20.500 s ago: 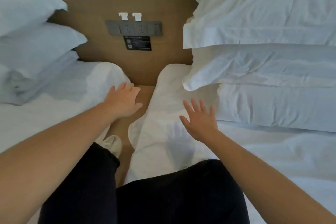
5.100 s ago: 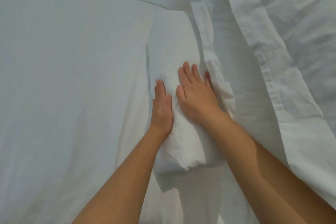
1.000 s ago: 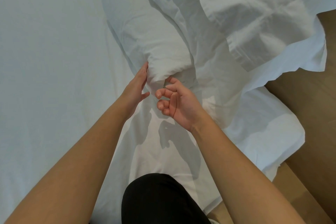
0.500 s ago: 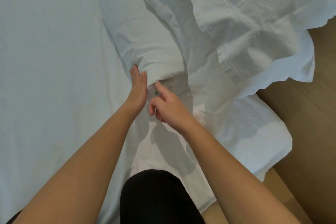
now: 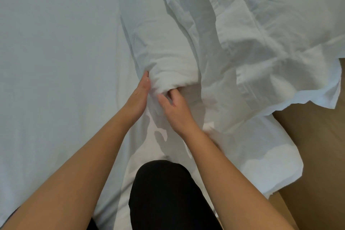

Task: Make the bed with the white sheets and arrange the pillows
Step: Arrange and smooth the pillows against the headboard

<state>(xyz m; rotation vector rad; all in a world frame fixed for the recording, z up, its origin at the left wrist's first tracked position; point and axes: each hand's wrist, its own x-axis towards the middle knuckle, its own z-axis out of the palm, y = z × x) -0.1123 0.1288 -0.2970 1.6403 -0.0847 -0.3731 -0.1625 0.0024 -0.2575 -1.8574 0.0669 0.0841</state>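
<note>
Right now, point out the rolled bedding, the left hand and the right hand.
rolled bedding (image 5: 173, 65): head view, near end of the roll.
left hand (image 5: 139, 97): head view, middle of the hand.
right hand (image 5: 176, 111): head view, back of the hand.
</note>
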